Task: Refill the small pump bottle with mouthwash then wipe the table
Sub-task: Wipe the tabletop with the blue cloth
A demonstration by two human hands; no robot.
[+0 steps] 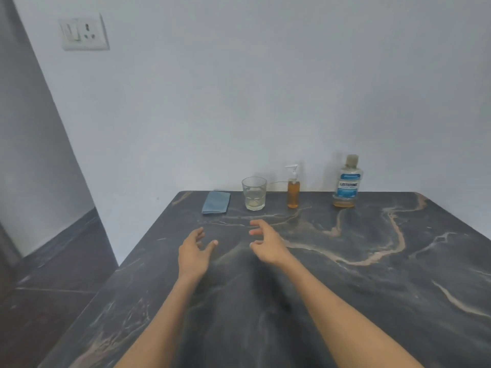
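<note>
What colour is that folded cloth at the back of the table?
The cloth is light blue, plain with no pattern, seen in the head view.

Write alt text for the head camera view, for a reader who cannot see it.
Two empty hands, left hand and right hand, hover open over a dark marble table. Along the far edge by the wall stand, left to right, a folded blue cloth, a glass, a small pump bottle of amber liquid and a nearly empty mouthwash bottle.

On the worktop stand one pump bottle, one mouthwash bottle, one glass and one folded blue cloth, with two hands above it.
</note>
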